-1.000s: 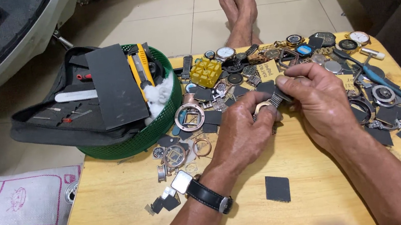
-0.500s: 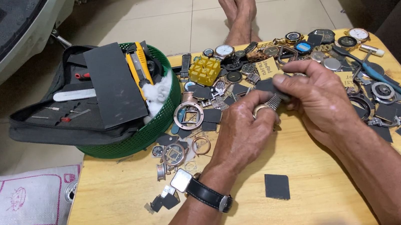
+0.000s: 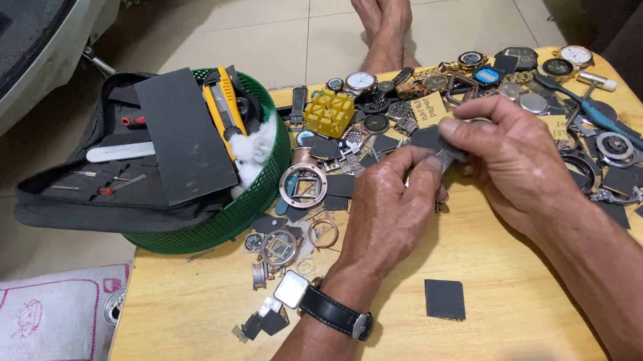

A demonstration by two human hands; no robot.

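Both hands' grip, left hand (image 3: 389, 205) and right hand (image 3: 509, 159), clamps a small silvery metal piece (image 3: 446, 160).

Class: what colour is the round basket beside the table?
Green basket, clearest in the head view.

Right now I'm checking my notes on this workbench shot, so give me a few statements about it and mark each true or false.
1. Both hands meet over the wooden table, the left hand and the right hand pinching a small metal watch part. True.
2. A wristwatch with a black strap sits on the right wrist. False: it is on the left wrist.
3. The green basket holds a black tool case. True.
4. The yellow block lies inside the basket. False: it stands on the table among the watches.
5. A dark square sheet lies alone near the table's front edge. True.
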